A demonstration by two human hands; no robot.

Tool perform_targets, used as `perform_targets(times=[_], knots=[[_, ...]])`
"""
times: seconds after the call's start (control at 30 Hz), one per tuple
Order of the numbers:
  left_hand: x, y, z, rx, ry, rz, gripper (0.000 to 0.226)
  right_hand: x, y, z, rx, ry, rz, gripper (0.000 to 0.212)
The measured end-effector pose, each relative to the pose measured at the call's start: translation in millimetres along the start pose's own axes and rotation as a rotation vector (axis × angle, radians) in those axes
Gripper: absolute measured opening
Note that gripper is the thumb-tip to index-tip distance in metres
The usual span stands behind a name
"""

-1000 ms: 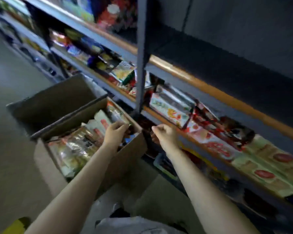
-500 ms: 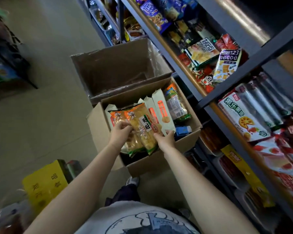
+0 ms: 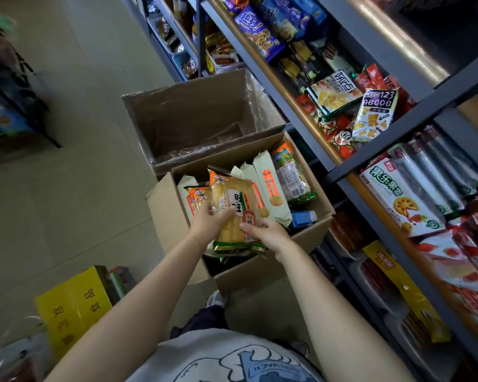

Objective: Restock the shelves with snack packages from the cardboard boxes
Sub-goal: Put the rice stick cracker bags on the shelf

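**Both hands on one rice-cracker pack over the full box**

Left hand (image 3: 209,220) and right hand (image 3: 269,232) both grip the same rice-cracker pack (image 3: 236,213), an orange/clear bag w/ a cartoon face at its top edge and a green strip at its bottom. Left hand holds the pack's left edge, fingers curled onto the front; right hand holds the lower right corner, thumb across the front. Pack is tilted, raised above the near half of the full cardboard box (image 3: 260,268), its bottom edge over the box's near wall.

Inside that box: a second orange pack (image 3: 198,197) standing at the left wall, pale green cookie packs (image 3: 269,188) upright in the middle, a clear-wrapped orange/green pack (image 3: 291,175) leaning at the far right corner, a small blue pack (image 3: 304,217) low at the right wall.

Empty cardboard box (image 3: 193,117) w/ a clear plastic liner sits on the floor (image 3: 66,188) touching the full box's far side. Both boxes are just beside the shelves (image 3: 351,172), which run along the right and are packed w/ snack bags. A yellow carton (image 3: 72,307) stands on the floor near the left arm.
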State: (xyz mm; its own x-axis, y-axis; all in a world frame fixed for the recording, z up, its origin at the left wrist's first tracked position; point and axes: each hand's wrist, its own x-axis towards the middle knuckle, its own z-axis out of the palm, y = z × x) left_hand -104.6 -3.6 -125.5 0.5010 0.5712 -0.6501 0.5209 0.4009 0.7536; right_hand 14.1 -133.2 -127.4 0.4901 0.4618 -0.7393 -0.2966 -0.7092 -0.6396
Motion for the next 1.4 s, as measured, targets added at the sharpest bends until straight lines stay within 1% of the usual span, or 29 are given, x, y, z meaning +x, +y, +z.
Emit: perform_targets(times=[0.1,0.13,0.23,0.27,0.33,0.37,0.43,0.5,0.57,0.63,0.77,0.8,0.93,1.0,1.07,1.13,1.2,1.27,1.33,1.4], knots=[[-11,15,-2,-0.175,-0.100,0.016,0.047,-19,-11,-6,0.114,-0.003,-0.109,0.062],[-15,22,-1,-0.214,-0.146,0.039,0.048,-27,-16,-11,0.140,0.000,-0.142,0.060],[-30,51,7,-0.301,-0.263,0.116,0.039,-54,-34,-35,0.207,0.049,-0.246,0.049],[-36,63,12,-0.327,-0.316,0.140,0.037,-65,-40,-44,0.240,0.054,-0.287,0.050],[-46,87,26,-0.341,-0.426,0.215,0.044,-87,-49,-64,0.281,0.080,-0.357,0.056],[-52,98,37,-0.325,-0.471,0.254,0.050,-99,-51,-75,0.294,0.115,-0.388,0.051],[-65,120,62,-0.291,-0.555,0.319,0.054,-123,-52,-99,0.341,0.228,-0.435,0.033],[-82,140,95,-0.259,-0.636,0.371,0.051,-149,-51,-126,0.381,0.381,-0.478,0.020],[-103,156,131,-0.195,-0.700,0.410,0.042,-176,-46,-157,0.434,0.531,-0.517,0.011],[-124,169,166,-0.108,-0.733,0.475,0.037,-207,-38,-188,0.489,0.683,-0.544,0.010],[-170,191,243,0.009,-0.819,0.636,0.005,-264,-7,-246,0.539,0.925,-0.572,0.019],[-181,196,264,0.023,-0.834,0.657,0.003,-277,2,-260,0.554,0.979,-0.584,0.021],[-225,206,344,0.090,-0.917,0.746,0.012,-325,45,-317,0.619,1.153,-0.631,0.023],[-246,207,383,0.125,-0.935,0.780,0.016,-345,68,-347,0.549,1.256,-0.595,0.020],[-266,208,422,0.165,-0.939,0.826,0.026,-362,89,-377,0.476,1.361,-0.555,0.017],[-282,207,463,0.220,-0.943,0.878,0.032,-376,107,-407,0.436,1.446,-0.518,0.021],[-295,204,501,0.273,-0.934,0.925,0.037,-386,126,-435,0.447,1.484,-0.495,0.025],[-305,198,538,0.300,-0.928,0.937,0.041,-394,146,-461,0.476,1.479,-0.469,0.030],[-311,189,575,0.311,-0.925,0.896,0.043,-401,166,-485,0.533,1.467,-0.453,0.041],[-318,179,605,0.304,-0.921,0.841,0.043,-407,186,-508,0.619,1.453,-0.449,0.039]])
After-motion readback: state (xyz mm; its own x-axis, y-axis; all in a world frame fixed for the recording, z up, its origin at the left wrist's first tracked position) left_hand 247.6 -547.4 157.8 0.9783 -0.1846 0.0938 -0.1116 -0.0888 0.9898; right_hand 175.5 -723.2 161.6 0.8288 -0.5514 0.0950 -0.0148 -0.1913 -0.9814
